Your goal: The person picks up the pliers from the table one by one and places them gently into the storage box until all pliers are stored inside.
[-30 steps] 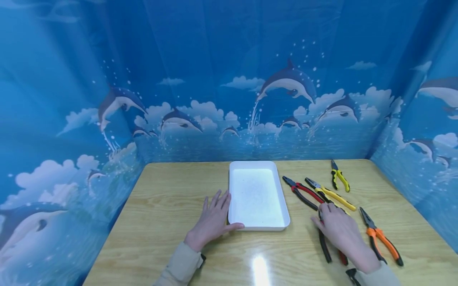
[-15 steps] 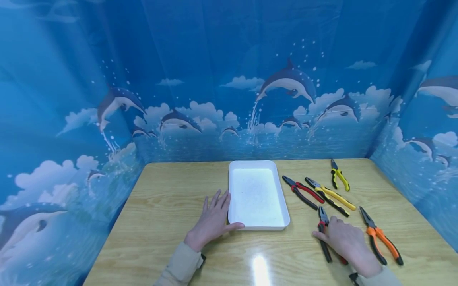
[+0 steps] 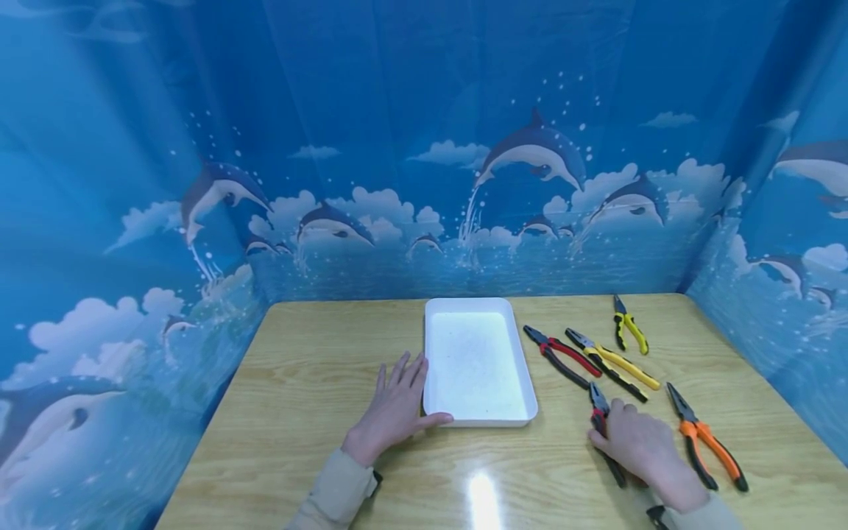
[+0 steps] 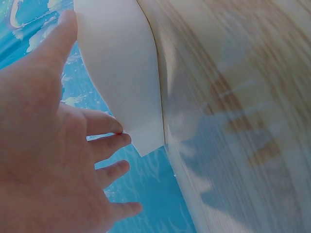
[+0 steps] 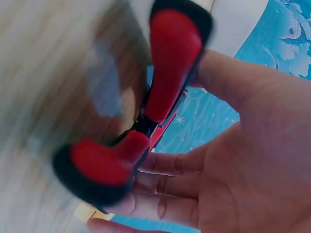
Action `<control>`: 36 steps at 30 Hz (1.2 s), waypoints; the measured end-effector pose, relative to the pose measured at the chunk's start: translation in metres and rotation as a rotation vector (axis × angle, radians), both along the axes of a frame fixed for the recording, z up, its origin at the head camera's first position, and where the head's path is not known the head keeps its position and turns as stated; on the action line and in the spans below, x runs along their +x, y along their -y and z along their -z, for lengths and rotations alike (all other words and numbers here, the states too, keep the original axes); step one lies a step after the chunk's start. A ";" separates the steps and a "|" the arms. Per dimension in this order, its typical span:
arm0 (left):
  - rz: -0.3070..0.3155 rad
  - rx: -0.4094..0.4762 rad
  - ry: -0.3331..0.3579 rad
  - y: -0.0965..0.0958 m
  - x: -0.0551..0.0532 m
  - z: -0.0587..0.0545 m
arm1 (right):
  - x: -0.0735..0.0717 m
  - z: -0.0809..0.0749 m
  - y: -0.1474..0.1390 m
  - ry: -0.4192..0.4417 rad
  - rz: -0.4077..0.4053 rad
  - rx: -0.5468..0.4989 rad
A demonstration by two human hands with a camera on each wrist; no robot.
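Note:
At the left side of a white tray [image 3: 478, 424], my left hand [image 3: 387, 416] touches its wall with spread, straight fingers, the thumb at the front left corner. In the left wrist view the fingertips [image 4: 124, 138] meet the tray's white side. My right hand [image 3: 639, 442] grips red-and-black pliers [image 3: 599, 401] around the handles, thumb on the left one and fingers on the other side. The right wrist view shows both handles [image 5: 175, 63] from their ends, between thumb and fingers. In the head view the hand hides much of the right handle.
Behind the right hand lie other red-and-black pliers [image 3: 571, 358], yellow-and-black pliers [image 3: 623, 366] and small yellow pliers [image 3: 631, 327] at the back. Orange long-nose pliers [image 3: 702, 439] lie to its right. A blue dolphin-print curtain [image 3: 424, 147] encloses the wooden table [image 3: 318, 353].
My right hand has drawn back from the yellow-and-black pliers to the nearer red-and-black pliers. Its thumb has pushed the left handle rightward, toward the other. My left hand stays at the tray.

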State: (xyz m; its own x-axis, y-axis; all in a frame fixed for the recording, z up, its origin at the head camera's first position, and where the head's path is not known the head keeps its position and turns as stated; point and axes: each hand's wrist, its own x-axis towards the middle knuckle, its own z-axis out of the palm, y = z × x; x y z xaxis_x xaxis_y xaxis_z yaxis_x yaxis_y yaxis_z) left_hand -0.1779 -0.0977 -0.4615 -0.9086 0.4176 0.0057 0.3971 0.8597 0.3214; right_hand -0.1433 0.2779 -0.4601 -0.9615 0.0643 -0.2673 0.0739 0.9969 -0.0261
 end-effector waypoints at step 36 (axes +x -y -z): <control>-0.017 -0.003 0.017 -0.001 -0.002 0.001 | -0.017 -0.019 0.017 -0.686 -0.203 -0.003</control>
